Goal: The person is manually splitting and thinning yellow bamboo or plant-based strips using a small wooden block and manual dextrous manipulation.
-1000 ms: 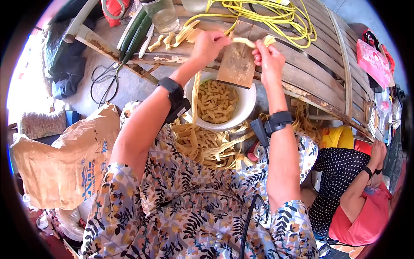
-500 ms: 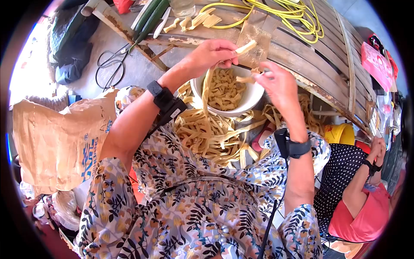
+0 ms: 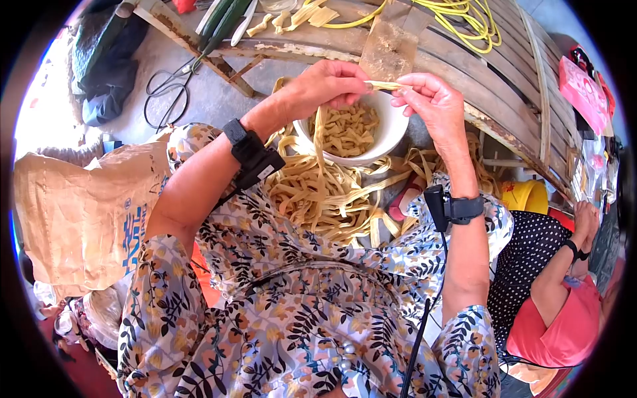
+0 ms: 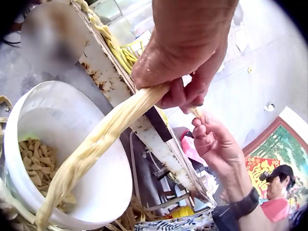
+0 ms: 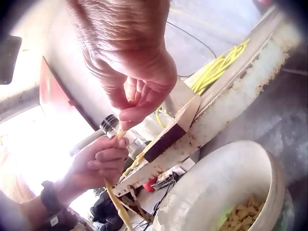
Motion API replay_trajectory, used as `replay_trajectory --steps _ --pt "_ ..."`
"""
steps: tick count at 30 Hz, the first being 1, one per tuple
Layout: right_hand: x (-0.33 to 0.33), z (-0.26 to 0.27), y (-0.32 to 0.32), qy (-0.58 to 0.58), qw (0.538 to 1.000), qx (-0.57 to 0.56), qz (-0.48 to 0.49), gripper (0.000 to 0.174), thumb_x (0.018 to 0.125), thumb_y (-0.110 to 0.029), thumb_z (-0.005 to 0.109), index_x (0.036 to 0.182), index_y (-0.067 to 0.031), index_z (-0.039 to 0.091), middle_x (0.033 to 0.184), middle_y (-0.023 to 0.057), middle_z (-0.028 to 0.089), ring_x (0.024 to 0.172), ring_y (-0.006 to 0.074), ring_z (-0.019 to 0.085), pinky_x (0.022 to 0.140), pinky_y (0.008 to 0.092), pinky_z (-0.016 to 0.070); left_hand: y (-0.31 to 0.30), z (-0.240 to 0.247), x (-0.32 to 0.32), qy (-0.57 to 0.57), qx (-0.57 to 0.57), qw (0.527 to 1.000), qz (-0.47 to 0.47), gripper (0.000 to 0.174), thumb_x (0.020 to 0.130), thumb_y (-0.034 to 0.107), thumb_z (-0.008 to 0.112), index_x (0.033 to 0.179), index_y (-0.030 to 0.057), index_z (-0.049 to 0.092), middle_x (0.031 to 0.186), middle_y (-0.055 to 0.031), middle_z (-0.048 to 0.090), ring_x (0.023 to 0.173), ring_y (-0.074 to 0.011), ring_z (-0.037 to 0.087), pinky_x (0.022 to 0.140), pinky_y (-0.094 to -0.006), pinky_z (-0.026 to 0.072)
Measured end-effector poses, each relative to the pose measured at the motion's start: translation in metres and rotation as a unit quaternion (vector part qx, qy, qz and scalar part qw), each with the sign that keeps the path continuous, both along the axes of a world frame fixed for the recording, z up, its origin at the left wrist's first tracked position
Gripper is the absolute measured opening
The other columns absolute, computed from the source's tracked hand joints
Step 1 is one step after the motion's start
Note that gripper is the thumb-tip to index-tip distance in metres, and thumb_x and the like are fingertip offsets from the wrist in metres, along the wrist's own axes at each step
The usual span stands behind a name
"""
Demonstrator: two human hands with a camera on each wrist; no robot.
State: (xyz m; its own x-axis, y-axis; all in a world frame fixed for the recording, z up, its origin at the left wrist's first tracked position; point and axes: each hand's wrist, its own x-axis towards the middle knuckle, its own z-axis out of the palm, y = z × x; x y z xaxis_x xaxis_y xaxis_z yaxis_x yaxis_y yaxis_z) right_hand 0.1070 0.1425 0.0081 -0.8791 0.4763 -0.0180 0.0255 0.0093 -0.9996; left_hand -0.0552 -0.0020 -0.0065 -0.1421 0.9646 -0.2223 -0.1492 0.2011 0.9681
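Note:
Over the near side of a white bucket (image 3: 398,132), my left hand (image 3: 325,85) pinches a pale yellow strip that looks like tofu skin (image 3: 385,85). The fingertips of my right hand (image 3: 434,106) pinch the strip's short free end, so it spans the small gap between both hands. From my left hand the rest of the strip (image 4: 96,137) hangs down past the bucket's rim, as the left wrist view shows. Inside the bucket lie many short pieces (image 3: 352,129) of the same yellow material.
Long loose strips (image 3: 318,199) are heaped below the bucket. A slatted bench (image 3: 458,86) ahead bears a wooden board (image 3: 388,50), yellow cable (image 3: 468,30), cucumbers (image 3: 225,26) and several short pieces. A paper sack (image 3: 86,219) stands left; another person (image 3: 557,312) sits at right.
One second ago my hands stretched the strip over the board. They drew back over the bucket, apart at half a second ago, and now meet at the strip's end. The view shifted too.

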Motion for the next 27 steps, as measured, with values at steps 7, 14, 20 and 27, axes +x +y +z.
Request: replay_trajectory --steps 7,14,20,27 --pt "0.001 0.006 -0.006 -0.053 0.964 -0.235 0.112 0.017 0.079 -0.006 0.059 0.096 -0.0006 0.059 0.081 0.0078 0.063 0.070 0.0109 0.061 0.061 0.0187 0.0486 0.003 0.005 0.008 0.058 -0.021 0.998 0.022 0.015 0.085 0.019 0.055 0.092 0.0074 0.062 0.065 0.0051 0.054 0.058 -0.0016 0.044 0.053 -0.0154 0.0363" --pt "-0.002 -0.015 0.005 -0.016 0.994 -0.084 -0.064 0.015 0.077 -0.003 0.061 0.091 0.0003 0.061 0.080 0.0055 0.062 0.070 0.0090 0.059 0.065 0.0196 0.0490 -0.004 0.008 0.003 -0.086 -0.012 0.996 -0.025 0.015 0.085 0.016 0.055 0.095 0.0064 0.061 0.071 0.0025 0.056 0.059 -0.0034 0.047 0.055 -0.0154 0.0384" --pt "0.002 -0.002 0.004 -0.012 0.995 -0.096 0.038 0.017 0.076 -0.001 0.060 0.093 -0.0013 0.061 0.086 0.0043 0.062 0.076 0.0094 0.058 0.071 0.0210 0.0475 0.001 0.001 0.007 0.062 -0.005 0.997 0.037 0.012 0.083 0.013 0.056 0.091 0.0058 0.060 0.066 0.0052 0.053 0.056 -0.0023 0.044 0.051 -0.0164 0.0361" --pt "0.000 0.004 0.012 -0.021 0.993 0.119 0.000 0.020 0.084 -0.017 0.056 0.097 -0.0039 0.061 0.093 0.0053 0.062 0.082 0.0101 0.058 0.077 0.0220 0.0449 0.000 -0.001 0.012 0.308 0.091 0.943 0.083 0.010 0.076 0.009 0.058 0.086 0.0092 0.059 0.062 0.0072 0.050 0.054 -0.0022 0.043 0.048 -0.0191 0.0353"
